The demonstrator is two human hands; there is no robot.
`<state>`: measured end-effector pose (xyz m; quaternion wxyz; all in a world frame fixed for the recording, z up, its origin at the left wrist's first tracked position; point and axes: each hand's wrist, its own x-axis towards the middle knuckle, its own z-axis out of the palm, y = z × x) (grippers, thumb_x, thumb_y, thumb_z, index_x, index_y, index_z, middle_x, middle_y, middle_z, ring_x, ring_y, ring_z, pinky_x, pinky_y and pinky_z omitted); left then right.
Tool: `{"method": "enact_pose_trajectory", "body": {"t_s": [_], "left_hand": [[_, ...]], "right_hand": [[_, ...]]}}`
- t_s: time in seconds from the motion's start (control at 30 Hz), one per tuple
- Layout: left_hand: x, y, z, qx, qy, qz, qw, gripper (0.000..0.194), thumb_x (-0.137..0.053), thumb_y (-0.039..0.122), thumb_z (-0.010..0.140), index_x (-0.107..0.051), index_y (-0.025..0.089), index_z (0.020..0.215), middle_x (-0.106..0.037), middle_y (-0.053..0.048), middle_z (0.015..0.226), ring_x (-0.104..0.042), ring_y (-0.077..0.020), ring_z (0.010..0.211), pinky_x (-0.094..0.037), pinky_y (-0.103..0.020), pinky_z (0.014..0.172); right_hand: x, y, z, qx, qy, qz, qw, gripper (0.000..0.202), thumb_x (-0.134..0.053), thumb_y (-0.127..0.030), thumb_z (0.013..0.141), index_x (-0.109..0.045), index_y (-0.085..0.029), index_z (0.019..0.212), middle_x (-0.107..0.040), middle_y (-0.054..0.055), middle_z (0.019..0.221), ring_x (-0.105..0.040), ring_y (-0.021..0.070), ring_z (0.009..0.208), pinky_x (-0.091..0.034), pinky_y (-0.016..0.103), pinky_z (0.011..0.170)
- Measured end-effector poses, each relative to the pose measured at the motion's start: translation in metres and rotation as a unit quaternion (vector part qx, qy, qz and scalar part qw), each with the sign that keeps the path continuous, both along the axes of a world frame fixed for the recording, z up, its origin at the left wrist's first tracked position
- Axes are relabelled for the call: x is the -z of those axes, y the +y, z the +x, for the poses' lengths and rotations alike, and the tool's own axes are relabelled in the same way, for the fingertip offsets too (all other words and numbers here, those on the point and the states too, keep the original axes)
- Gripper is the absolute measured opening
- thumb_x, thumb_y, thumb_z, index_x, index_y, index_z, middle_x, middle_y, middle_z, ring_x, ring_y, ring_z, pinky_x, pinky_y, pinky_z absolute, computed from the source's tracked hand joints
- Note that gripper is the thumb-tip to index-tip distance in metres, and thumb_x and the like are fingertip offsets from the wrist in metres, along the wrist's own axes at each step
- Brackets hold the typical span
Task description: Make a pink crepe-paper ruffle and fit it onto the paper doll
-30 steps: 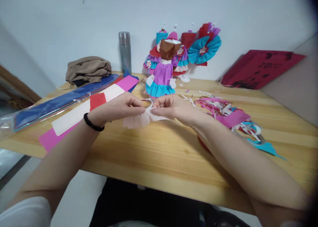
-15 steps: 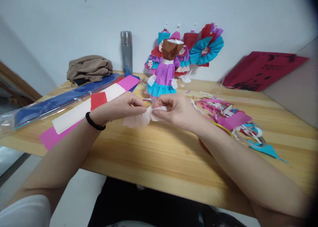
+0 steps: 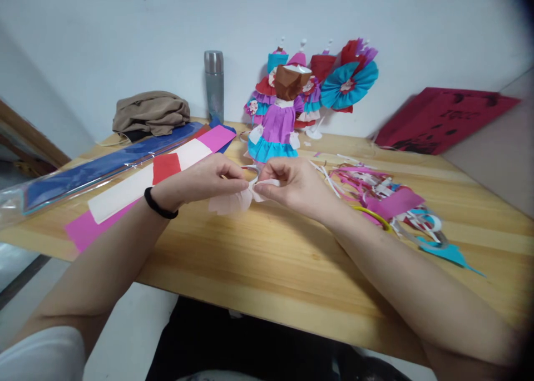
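Between my hands, just above the tabletop, is a strip of white crepe paper point(image 3: 230, 203), its gathered, ruffled part hanging below my left fingers. My left hand point(image 3: 214, 178) pinches the gathers between thumb and fingers. My right hand point(image 3: 287, 183) is closed on the other end of the same strip, thumb against the curled forefinger, with a white fold showing over it. Both sets of fingertips almost meet. Right behind them stands a paper doll dress point(image 3: 279, 122) in purple and turquoise with a brown top piece.
On the left lie pink and white paper strips point(image 3: 120, 194), a red piece point(image 3: 166, 168) and a plastic-wrapped blue pack point(image 3: 112, 164). Behind are a brown cloth point(image 3: 151, 113) and a flask point(image 3: 214, 86). Paper scraps point(image 3: 387, 197), a yellow ring point(image 3: 373, 216) and a dark pink folder point(image 3: 448, 119) are on the right.
My right hand has shifted slightly, and less of the white paper shows beside its fingers. My left hand keeps its pinch on the gathers. The whole view has moved a little.
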<state>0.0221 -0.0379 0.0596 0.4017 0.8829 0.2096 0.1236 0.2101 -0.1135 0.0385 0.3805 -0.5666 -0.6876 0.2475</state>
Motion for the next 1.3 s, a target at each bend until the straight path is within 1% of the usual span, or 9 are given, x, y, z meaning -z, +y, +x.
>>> {"method": "enact_pose_trajectory", "body": {"t_s": [0.23,0.4,0.57,0.67,0.8,0.9,1.03,1.2,1.3], "left_hand": [[0.002,0.001,0.000,0.015,0.001,0.019,1.000,0.034,-0.054,0.030,0.084,-0.055,0.014,0.055,-0.041,0.004,0.049,-0.034,-0.0056,0.046,-0.020,-0.023,0.044],[0.005,0.003,0.000,0.029,0.002,0.042,0.999,0.032,-0.053,0.029,0.084,-0.053,0.014,0.056,-0.041,0.004,0.051,-0.035,-0.0061,0.048,-0.023,-0.023,0.047],[0.005,0.003,0.001,0.045,0.008,0.077,0.996,0.029,-0.052,0.026,0.082,-0.052,0.014,0.056,-0.043,0.003,0.054,-0.037,-0.0068,0.052,-0.024,-0.022,0.049],[0.005,0.004,0.000,0.047,0.006,0.086,0.995,0.029,-0.051,0.026,0.082,-0.051,0.014,0.055,-0.043,0.003,0.055,-0.036,-0.0066,0.052,-0.025,-0.022,0.049],[0.007,0.004,0.000,0.054,0.009,0.082,0.995,0.029,-0.051,0.027,0.082,-0.052,0.014,0.057,-0.043,0.003,0.055,-0.037,-0.0064,0.051,-0.026,-0.020,0.048],[0.007,0.003,0.001,0.056,0.015,0.080,0.995,0.029,-0.049,0.028,0.082,-0.053,0.014,0.057,-0.041,0.003,0.054,-0.036,-0.0063,0.051,-0.025,-0.020,0.047],[0.007,0.004,0.002,0.056,0.022,0.061,0.996,0.029,-0.051,0.028,0.082,-0.054,0.013,0.057,-0.039,0.004,0.053,-0.034,-0.0058,0.050,-0.023,-0.019,0.046],[0.003,0.005,-0.002,0.037,-0.004,-0.026,0.999,0.029,-0.056,0.031,0.082,-0.057,0.013,0.060,-0.042,0.004,0.053,-0.037,-0.0056,0.049,-0.027,-0.018,0.045],[0.003,0.006,-0.004,0.022,-0.022,-0.079,0.996,0.028,-0.059,0.034,0.082,-0.062,0.012,0.066,-0.053,0.001,0.060,-0.046,-0.0077,0.055,-0.034,-0.018,0.050]], "right_hand": [[-0.001,0.003,0.000,0.003,0.042,-0.038,0.998,0.016,-0.068,-0.016,0.067,-0.056,-0.020,0.057,-0.050,-0.002,0.054,-0.042,0.0108,0.052,-0.029,0.026,0.050],[0.001,0.004,-0.001,-0.016,0.123,-0.091,0.988,0.022,-0.071,-0.020,0.064,-0.050,-0.021,0.058,-0.048,-0.004,0.051,-0.039,0.0089,0.047,-0.025,0.025,0.046],[0.007,0.006,-0.002,-0.019,0.180,-0.108,0.977,0.030,-0.074,-0.020,0.060,-0.046,-0.023,0.070,-0.049,-0.005,0.054,-0.044,0.0104,0.047,-0.028,0.025,0.046],[0.008,0.005,-0.002,-0.020,0.175,-0.082,0.981,0.031,-0.073,-0.020,0.062,-0.046,-0.024,0.078,-0.048,-0.007,0.054,-0.042,0.0101,0.047,-0.028,0.025,0.046],[0.008,0.004,-0.001,-0.067,0.155,-0.049,0.984,0.031,-0.069,-0.018,0.065,-0.054,-0.023,0.092,-0.049,-0.009,0.054,-0.043,0.0101,0.048,-0.030,0.024,0.048],[0.009,0.004,-0.001,-0.106,0.141,-0.073,0.982,0.012,-0.066,-0.022,0.067,-0.057,-0.020,0.074,-0.054,-0.004,0.055,-0.045,0.0098,0.049,-0.031,0.024,0.048],[0.010,0.005,-0.001,-0.112,0.172,-0.104,0.973,0.014,-0.068,-0.023,0.068,-0.055,-0.019,0.066,-0.055,-0.003,0.054,-0.045,0.0091,0.047,-0.030,0.024,0.047],[0.005,0.007,0.010,-0.114,0.215,-0.079,0.967,0.031,-0.075,-0.042,0.070,-0.061,-0.021,0.089,-0.053,-0.005,0.058,-0.047,0.0110,0.051,-0.030,0.025,0.049],[0.002,0.006,0.015,-0.110,0.230,-0.039,0.966,0.045,-0.065,-0.061,0.078,-0.064,-0.022,0.099,-0.055,-0.002,0.063,-0.052,0.0133,0.057,-0.035,0.026,0.053]]}}
